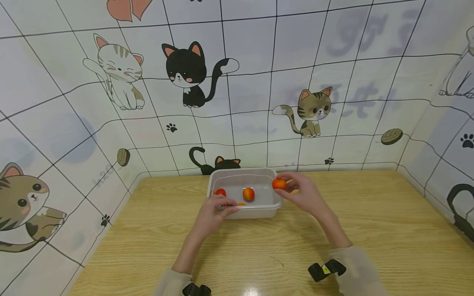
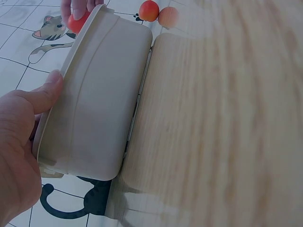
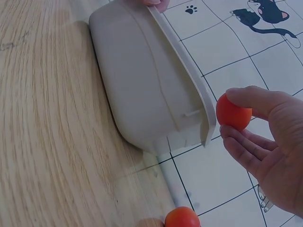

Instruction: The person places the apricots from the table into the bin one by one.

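Note:
A white plastic box stands on the table, with several red and orange cherry tomatoes in it, one of them near its middle. My left hand grips the box's near rim at the left, thumb outside and fingers over the edge. Between thumb and fingertips my right hand pinches a red-orange cherry tomato at the box's right rim. Another cherry tomato lies on the table beyond the box's right end; in the head view the right hand appears to hide it.
The wooden table meets a tiled-pattern wall with cartoon cats just behind the box. Side walls close in at left and right. A black band with a small device sits on each sleeve.

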The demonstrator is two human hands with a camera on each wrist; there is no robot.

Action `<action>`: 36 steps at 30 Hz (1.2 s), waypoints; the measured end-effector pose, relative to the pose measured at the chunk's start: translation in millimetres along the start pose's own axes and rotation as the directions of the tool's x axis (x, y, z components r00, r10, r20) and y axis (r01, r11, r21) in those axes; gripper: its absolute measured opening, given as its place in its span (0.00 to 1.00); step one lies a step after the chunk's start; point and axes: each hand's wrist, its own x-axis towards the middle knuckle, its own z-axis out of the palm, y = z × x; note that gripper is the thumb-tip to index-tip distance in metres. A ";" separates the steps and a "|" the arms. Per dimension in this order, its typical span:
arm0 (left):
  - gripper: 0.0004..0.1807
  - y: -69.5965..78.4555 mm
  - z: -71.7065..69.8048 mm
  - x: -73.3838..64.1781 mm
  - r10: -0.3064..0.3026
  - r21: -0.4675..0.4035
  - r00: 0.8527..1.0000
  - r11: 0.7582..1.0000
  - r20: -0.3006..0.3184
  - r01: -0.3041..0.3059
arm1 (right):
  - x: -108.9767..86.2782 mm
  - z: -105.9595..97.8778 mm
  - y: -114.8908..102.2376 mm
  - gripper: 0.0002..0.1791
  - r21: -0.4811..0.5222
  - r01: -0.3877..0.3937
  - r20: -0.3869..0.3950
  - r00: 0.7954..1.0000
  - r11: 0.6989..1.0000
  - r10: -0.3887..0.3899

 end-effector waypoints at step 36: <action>0.06 0.6 -0.9 -0.1 0.023 -0.020 1.000 1.000 0.007 -0.023 | 1.6 11.3 -9.9 0.21 0.004 0.042 0.034 0.999 0.999 -0.042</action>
